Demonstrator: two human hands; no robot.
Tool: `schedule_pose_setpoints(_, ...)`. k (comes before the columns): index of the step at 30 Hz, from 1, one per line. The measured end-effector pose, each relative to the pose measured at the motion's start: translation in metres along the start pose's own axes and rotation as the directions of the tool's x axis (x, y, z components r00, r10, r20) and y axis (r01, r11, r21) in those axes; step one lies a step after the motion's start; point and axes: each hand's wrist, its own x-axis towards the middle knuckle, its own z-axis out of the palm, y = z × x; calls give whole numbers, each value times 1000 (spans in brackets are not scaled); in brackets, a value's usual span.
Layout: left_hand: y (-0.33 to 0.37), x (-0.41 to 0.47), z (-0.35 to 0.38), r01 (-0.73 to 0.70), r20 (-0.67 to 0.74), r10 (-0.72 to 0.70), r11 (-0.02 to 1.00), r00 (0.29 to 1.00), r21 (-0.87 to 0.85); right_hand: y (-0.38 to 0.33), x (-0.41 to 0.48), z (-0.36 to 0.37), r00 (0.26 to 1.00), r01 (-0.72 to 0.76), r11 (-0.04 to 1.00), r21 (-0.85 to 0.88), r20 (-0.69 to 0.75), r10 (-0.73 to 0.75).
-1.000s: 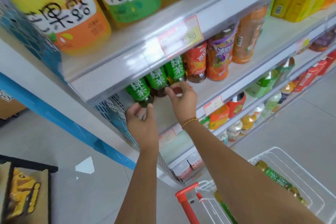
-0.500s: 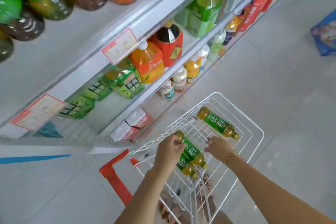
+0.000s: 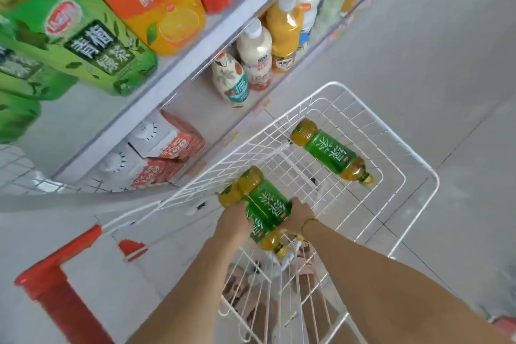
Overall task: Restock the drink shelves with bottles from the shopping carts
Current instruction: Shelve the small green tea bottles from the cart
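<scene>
Two green-labelled tea bottles lie side by side in the near left part of the white wire cart (image 3: 413,159). My left hand (image 3: 234,225) grips the left green tea bottle (image 3: 258,227) from its left side. My right hand (image 3: 300,213) grips the right green tea bottle (image 3: 268,198) from its right side. A third green tea bottle (image 3: 331,153) lies alone at the cart's far side. The drink shelves (image 3: 201,50) rise to the left, with a bare stretch of the bottom shelf beside red cartons.
Large green and orange bottles (image 3: 156,0) fill the upper shelf at top left. Milky and orange drinks (image 3: 255,53) stand on the bottom shelf. Red-and-white cartons (image 3: 170,153) lie low down. The cart's red handle (image 3: 55,274) is at the lower left. Grey floor lies right.
A second ago both hands were up at the shelf beside standing green bottles. They came down into the cart and now each holds a bottle; the view has tilted further down.
</scene>
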Motion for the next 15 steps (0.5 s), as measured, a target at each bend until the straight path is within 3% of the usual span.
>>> schedule_pose_setpoints(4,5,-5,-6,-18,-73,19,1000,997,4,-3,-2,-13,997,63,983,-170,-41,-71)
schedule_pose_setpoints(8,25,-15,-25,-251,-190,258,966,947,59,-5,-23,-55,975,167,876,-452,-54,-213)
schedule_pose_setpoints(12,42,-21,-47,-352,70,348,935,935,52,-8,-54,-100,915,349,700,-623,64,-399)
schedule_pose_setpoints(15,48,-27,-54,-359,162,341,928,926,102,-13,-70,-121,861,459,601,-654,160,-484)
